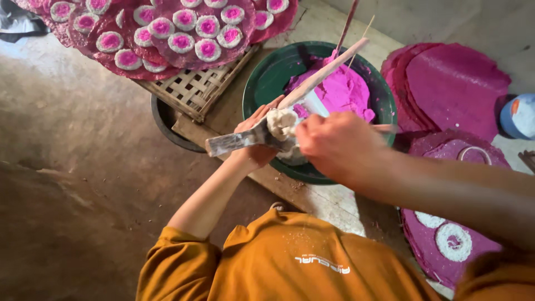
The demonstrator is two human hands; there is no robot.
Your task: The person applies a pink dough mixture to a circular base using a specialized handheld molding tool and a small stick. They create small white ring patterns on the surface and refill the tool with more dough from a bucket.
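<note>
We find the left hand (257, 136) cupped under a white lump (282, 124), steadying it. The right hand (337, 146), at three o'clock, pinches a spatula (239, 141) for scraping; the pink bowl (267, 83) waits at twelve.

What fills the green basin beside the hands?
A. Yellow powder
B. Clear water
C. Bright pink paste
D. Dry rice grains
C: the green basin holds a mound of bright pink paste, just behind the left hand and right hand, which hold a whitish lump.
</note>
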